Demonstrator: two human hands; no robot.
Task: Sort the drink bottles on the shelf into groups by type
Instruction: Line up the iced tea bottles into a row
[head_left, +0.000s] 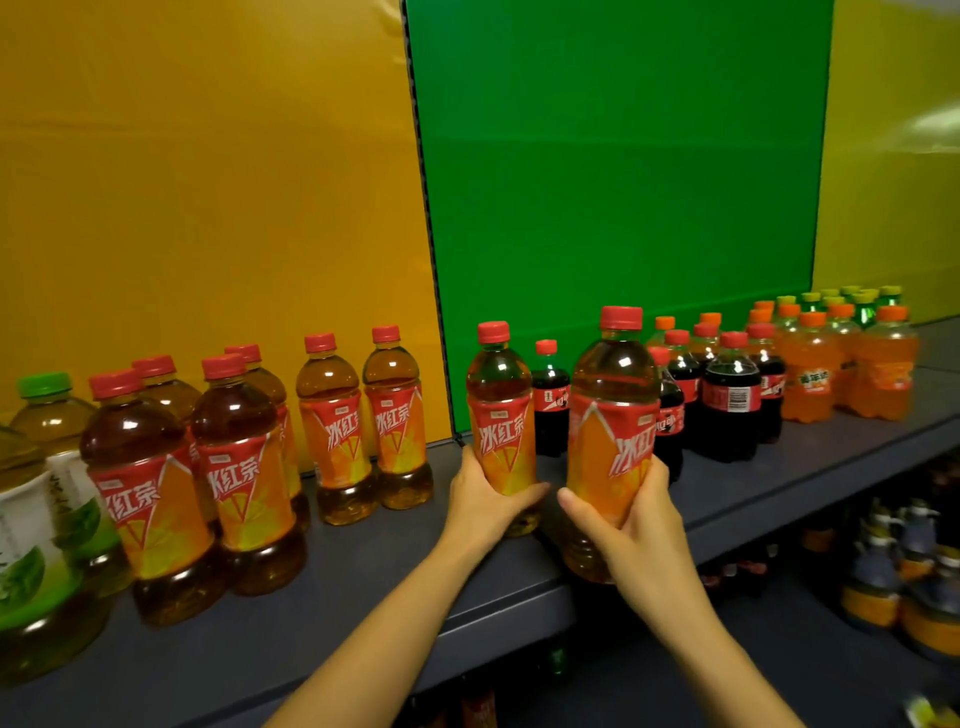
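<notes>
My left hand grips the lower part of an iced red tea bottle with a red cap and orange label, standing near the middle of the grey shelf. My right hand holds a second iced red tea bottle at the shelf's front edge, its base lower than the shelf top. Several more iced red tea bottles stand grouped to the left. Green tea bottles are at the far left. Cola bottles stand right of my hands, then orange soda bottles and green-capped bottles at the far right.
Orange, green and yellow panels form the back wall. A lower shelf at the bottom right holds more bottles. Bare grey shelf surface lies between the red tea group and my left hand.
</notes>
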